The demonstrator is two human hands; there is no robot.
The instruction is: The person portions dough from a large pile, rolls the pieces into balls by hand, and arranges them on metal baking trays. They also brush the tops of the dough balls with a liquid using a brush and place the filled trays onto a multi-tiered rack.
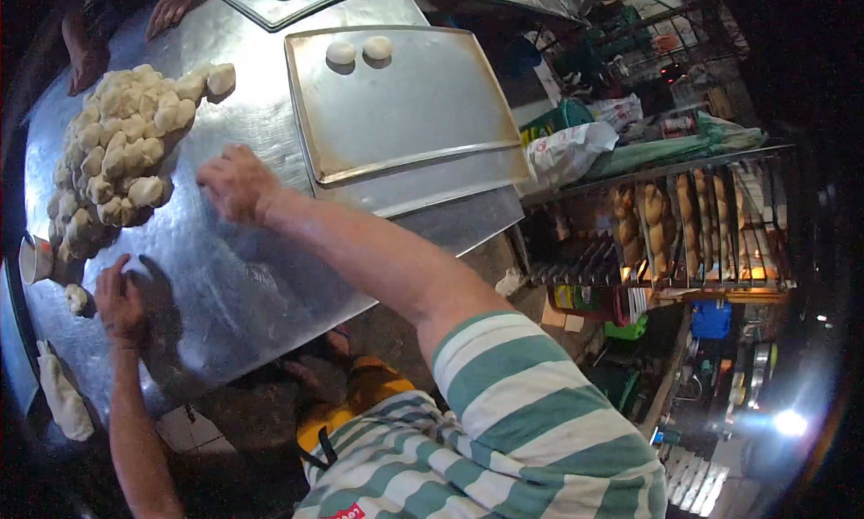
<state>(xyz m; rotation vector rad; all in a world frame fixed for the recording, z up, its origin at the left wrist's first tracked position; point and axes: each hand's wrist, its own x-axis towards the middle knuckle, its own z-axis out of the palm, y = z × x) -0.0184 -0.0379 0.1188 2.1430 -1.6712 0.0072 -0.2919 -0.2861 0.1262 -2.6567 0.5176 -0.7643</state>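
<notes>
A heap of pale dough pieces point(117, 145) covers the left part of the metal table point(261, 285). My right hand point(238, 186) is curled low over the tabletop, between the heap and a baking tray point(405, 105); whatever lies under its fingers is hidden. Two round dough balls, one at the left point(340, 53) and one beside it point(378, 47), sit at the tray's far edge. Nearer to me, my left hand point(121, 303) rests with fingers apart, holding nothing visible. A small dough scrap point(77, 298) lies just left of it.
Another person's hands point(171, 13) reach over the table's far left. A second tray point(297, 4) with dough balls stands at the back. A small bowl point(36, 258) and a long whitish piece point(65, 397) lie along the left edge. Braided loaves point(657, 222) fill a rack at right.
</notes>
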